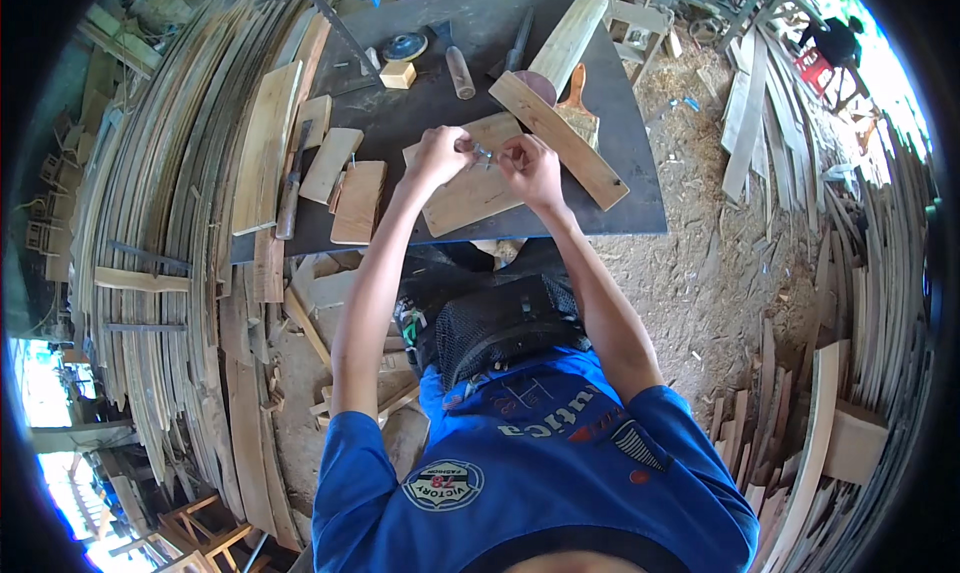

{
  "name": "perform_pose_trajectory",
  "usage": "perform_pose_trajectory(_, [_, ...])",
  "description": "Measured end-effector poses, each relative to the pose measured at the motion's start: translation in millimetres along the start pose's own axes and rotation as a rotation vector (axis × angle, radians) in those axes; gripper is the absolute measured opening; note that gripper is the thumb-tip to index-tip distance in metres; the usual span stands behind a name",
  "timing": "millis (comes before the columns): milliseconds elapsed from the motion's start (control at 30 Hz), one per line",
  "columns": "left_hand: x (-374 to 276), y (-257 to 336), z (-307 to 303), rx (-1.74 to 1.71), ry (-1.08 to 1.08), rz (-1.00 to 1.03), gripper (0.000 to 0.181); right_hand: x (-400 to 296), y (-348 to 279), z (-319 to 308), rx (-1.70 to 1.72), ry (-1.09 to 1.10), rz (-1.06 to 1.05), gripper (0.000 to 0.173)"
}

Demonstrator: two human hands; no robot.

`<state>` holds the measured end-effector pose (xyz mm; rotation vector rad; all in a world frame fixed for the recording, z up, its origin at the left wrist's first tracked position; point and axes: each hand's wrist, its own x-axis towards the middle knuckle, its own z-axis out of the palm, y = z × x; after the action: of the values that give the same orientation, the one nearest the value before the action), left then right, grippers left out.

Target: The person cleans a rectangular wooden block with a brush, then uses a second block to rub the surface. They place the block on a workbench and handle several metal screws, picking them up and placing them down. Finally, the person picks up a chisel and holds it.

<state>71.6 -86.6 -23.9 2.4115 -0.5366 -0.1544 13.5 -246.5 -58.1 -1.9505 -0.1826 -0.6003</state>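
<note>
Over a wide wooden board (469, 198) at the near edge of the dark tabletop (337, 55), my left hand (444, 155) and my right hand (529, 169) are raised close together. A small shiny metal piece (484, 154) shows between them; its kind is too small to tell. My left fingers are closed on it. My right fingers are curled beside it, and whether they grip anything is hidden. A narrower plank (559, 138) lies slantwise beyond my right hand, partly over a round reddish disc (535, 87). A wood-handled brush (577, 108) lies beside that plank.
Short wood blocks (360, 202) and a wood-handled knife or chisel (289, 205) lie at the left. Farther back are a wood-handled scraper or chisel (459, 70), a small block (397, 75) and a round dark disc (405, 46). Stacked planks (172, 160) flank the table. A person (836, 40) is far right.
</note>
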Motion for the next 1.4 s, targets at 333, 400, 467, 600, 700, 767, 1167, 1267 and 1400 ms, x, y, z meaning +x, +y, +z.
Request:
perform_pose_trajectory(333, [1.5,-6.4,1.3,-0.057,0.038,-0.025,0.026,-2.1,14.4,5.7,-0.083,-0.064,-0.114,0.009])
perform_pose_trajectory(400, [0.8,-12.8,-0.4,-0.131,0.025,-0.044,0.023,-1.6,13.9,7.4,-0.087,-0.032,-0.107,0.008])
perform_pose_trajectory(467, [0.9,-19.0,-2.3,-0.243,0.004,-0.071,0.021,-0.6,15.7,8.9,-0.086,0.01,-0.126,0.008])
perform_pose_trajectory(600, [-7.4,-22.8,-4.8,-0.603,0.011,-0.107,0.016,1.1,8.3,3.6,-0.071,-0.014,-0.136,0.009])
perform_pose_trajectory(700, [-18.1,-24.8,-10.9,-0.706,0.031,-0.148,0.015,0.6,-1.4,-6.1,-0.028,-0.129,-0.045,0.017])
perform_pose_trajectory(767, [-27.6,-17.7,-15.8,-0.722,0.04,-0.207,0.015,0.8,-10.7,-23.9,0.072,-0.226,0.059,0.023])
perform_pose_trajectory(1167, [-90.5,19.1,6.6,-0.886,0.112,-0.15,0.008,-6.5,-6.3,-94.7,-0.702,-0.007,0.075,0.042])
perform_pose_trajectory(1267, [-109.8,30.5,31.2,-1.06,0.139,-0.263,0.014,-8.0,28.9,-110.7,-0.528,-0.148,0.392,0.054])
perform_pose_trajectory(1400, [-113.0,21.2,43.7,-0.736,0.329,-0.222,0.013,-3.8,25.3,-109.0,-0.519,-0.133,0.283,0.052])
